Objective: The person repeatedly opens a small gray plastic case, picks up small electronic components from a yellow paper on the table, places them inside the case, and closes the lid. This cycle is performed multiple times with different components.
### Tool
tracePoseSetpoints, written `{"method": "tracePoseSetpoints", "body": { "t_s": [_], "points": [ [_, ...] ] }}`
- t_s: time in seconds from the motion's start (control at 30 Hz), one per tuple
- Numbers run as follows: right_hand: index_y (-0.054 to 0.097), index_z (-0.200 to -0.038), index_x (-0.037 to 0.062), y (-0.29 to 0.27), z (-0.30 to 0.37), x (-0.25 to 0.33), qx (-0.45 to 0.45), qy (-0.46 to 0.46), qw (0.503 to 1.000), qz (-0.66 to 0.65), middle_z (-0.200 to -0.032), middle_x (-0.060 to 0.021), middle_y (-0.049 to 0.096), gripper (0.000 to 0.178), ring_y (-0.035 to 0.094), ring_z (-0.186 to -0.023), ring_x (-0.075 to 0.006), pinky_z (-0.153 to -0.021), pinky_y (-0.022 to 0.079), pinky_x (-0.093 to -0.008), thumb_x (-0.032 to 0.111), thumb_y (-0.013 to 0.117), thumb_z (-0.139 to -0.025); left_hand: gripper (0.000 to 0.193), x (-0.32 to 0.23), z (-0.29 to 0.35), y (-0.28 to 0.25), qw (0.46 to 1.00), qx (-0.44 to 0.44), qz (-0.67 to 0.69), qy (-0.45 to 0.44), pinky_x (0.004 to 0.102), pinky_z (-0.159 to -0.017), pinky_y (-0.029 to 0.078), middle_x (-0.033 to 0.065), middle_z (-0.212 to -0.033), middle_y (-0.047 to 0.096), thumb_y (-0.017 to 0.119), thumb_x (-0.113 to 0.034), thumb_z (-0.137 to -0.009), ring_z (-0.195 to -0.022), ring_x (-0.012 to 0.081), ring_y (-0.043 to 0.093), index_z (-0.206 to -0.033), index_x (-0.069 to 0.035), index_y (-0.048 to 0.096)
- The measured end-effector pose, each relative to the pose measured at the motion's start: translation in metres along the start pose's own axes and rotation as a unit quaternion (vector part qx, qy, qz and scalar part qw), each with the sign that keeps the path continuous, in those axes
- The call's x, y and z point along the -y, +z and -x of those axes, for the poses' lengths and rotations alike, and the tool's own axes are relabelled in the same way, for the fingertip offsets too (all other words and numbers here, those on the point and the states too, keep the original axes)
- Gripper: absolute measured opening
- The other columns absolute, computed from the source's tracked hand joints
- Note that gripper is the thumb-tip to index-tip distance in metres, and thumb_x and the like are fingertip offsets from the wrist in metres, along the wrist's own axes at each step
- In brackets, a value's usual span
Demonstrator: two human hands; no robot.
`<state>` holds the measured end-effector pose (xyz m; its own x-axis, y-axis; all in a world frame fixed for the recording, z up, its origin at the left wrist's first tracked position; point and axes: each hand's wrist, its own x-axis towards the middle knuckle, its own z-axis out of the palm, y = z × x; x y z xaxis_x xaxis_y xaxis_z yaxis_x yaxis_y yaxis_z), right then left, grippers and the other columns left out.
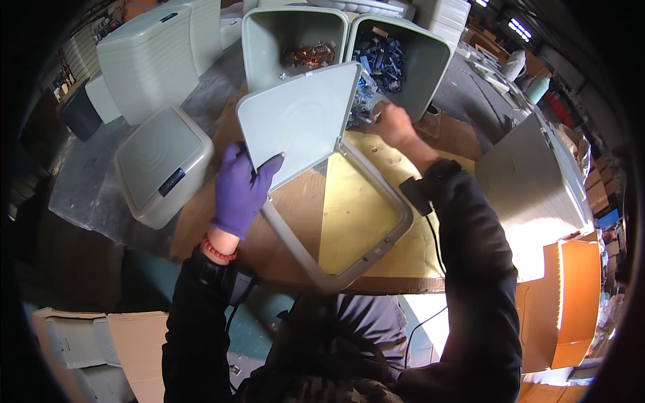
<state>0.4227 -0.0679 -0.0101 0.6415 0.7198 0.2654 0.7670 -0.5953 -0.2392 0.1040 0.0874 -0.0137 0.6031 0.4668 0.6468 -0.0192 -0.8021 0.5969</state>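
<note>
My left hand point(243, 188), in a purple glove, grips the lower left edge of a pale grey lid panel point(299, 121), its thumb on the panel's face. The panel stands tilted up from a grey rectangular frame point(376, 252), which lies over the table's front part; the two meet along the panel's lower edge. My right hand point(395, 124), bare, is at the mouth of a tipped grey bin point(430, 64) with small blue clips point(383, 60) spilling out. Its fingers are closed together; what they hold, if anything, is too small to make out.
Left of the bin, another grey bin point(259, 47) holds small copper-coloured parts point(314, 55). A finished-looking grey lid point(161, 164) lies at left, before stacked lids point(144, 60). More stacked panels point(531, 171) stand at right. Yellow sheeting point(356, 221) covers part of the table. Cardboard boxes point(571, 295) flank it.
</note>
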Motion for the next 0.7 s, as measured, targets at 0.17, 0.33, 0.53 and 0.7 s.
{"method": "tracePoseSetpoints", "body": {
  "t_s": [0.17,0.33,0.53,0.7],
  "points": [
    [0.074,-0.105,0.0021,-0.081,0.084,0.016,0.003,-0.104,0.992,-0.075,-0.088,-0.0163,0.075,0.020,0.075,-0.079,-0.0279,-0.074,0.061,-0.0380,0.012,0.074,-0.087,0.041,0.004,0.002,0.007,0.997,0.011,-0.020,0.078,0.0346,-0.076,0.053,0.0114,-0.104,0.061,0.078,-0.022,-0.089,-0.084,0.0230,0.062,-0.123,-0.001,0.064],
    [0.073,-0.105,-0.0085,-0.088,0.200,0.038,0.272,0.013,0.808,-0.522,-0.093,-0.0127,0.074,0.013,0.073,-0.074,-0.0173,-0.065,0.061,-0.0271,-0.003,0.069,-0.094,0.033,-0.010,-0.001,0.002,0.987,-0.114,-0.007,0.117,0.0360,-0.093,0.049,0.0124,-0.114,0.064,0.066,-0.012,-0.098,-0.108,0.0250,0.058,-0.128,0.002,0.061],
    [0.070,-0.103,-0.0133,-0.068,0.227,0.059,0.207,0.027,0.841,-0.499,-0.104,-0.0139,0.066,0.013,0.073,-0.076,-0.0186,-0.068,0.062,-0.0283,-0.006,0.066,-0.092,0.032,-0.084,0.027,-0.009,0.982,-0.022,0.131,0.131,0.0396,-0.103,0.046,0.0162,-0.125,0.065,0.052,-0.010,-0.104,-0.119,0.0287,0.058,-0.133,0.001,0.060],
    [0.069,-0.107,-0.0107,-0.062,0.237,0.083,0.138,-0.101,0.893,-0.416,-0.106,-0.0177,0.067,0.024,0.072,-0.083,-0.0255,-0.072,0.060,-0.0361,-0.004,0.072,-0.084,0.106,-0.135,0.099,0.030,0.958,0.263,0.005,0.112,0.0437,-0.106,0.045,0.0319,-0.140,0.052,0.073,-0.053,-0.086,-0.126,0.0441,0.055,-0.155,0.009,0.022]
  ]
}}
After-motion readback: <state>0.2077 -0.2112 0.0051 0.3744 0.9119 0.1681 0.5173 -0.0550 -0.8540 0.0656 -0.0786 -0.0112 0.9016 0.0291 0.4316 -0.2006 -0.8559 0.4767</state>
